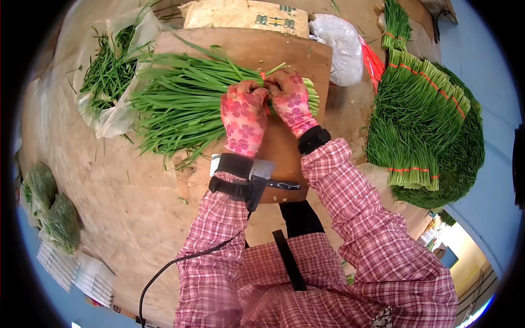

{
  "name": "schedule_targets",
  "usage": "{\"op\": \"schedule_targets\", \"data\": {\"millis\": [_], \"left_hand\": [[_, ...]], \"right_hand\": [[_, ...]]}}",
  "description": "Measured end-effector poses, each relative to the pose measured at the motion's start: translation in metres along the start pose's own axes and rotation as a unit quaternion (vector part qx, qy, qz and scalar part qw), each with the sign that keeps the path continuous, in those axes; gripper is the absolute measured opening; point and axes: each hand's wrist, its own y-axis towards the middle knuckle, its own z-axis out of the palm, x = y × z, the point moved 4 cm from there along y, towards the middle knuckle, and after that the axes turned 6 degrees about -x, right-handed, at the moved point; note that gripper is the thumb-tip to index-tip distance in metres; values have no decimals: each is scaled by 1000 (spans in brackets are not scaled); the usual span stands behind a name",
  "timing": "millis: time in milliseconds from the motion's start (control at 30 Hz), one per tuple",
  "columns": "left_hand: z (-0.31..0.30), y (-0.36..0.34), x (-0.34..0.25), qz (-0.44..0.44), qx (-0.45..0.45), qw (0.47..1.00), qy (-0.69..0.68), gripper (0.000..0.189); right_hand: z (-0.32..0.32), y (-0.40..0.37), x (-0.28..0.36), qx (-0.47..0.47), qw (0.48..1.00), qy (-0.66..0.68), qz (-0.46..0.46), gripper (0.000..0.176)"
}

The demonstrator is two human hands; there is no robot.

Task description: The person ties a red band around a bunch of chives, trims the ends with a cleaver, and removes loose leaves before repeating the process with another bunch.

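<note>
A bunch of green chives (180,98) lies across a wooden cutting board (284,52), cut ends to the right. My left hand (243,117) in a pink flowered glove grips the bunch near its cut ends. My right hand (290,98), gloved the same, holds the bunch beside it, fingers on a red rubber band (263,75) at the stems. A cleaver (270,175) lies on the board's near edge, partly under my left wrist.
A big pile of banded chive bundles (426,126) lies at the right. A plastic bag of loose greens (109,71) sits at the left, a cardboard box (246,16) and a white bag (339,46) behind the board. Bagged greens (52,216) lie at the lower left.
</note>
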Motion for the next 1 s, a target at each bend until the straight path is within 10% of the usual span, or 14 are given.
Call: {"op": "schedule_targets", "data": {"millis": [400,633,833,1000], "left_hand": [[25,14,17,-161,-16,986,-43,15],[41,12,49,-307,87,935,-154,12],[39,14,42,-330,98,932,-116,14],[24,26,22,-170,101,980,31,16]], "right_hand": [[-6,2,-8,-27,993,104,54,11],[-3,-8,-5,5,994,61,-95,7],[0,-15,2,28,991,-44,-122,5],[-1,-10,-2,26,995,4,-93,7]]}}
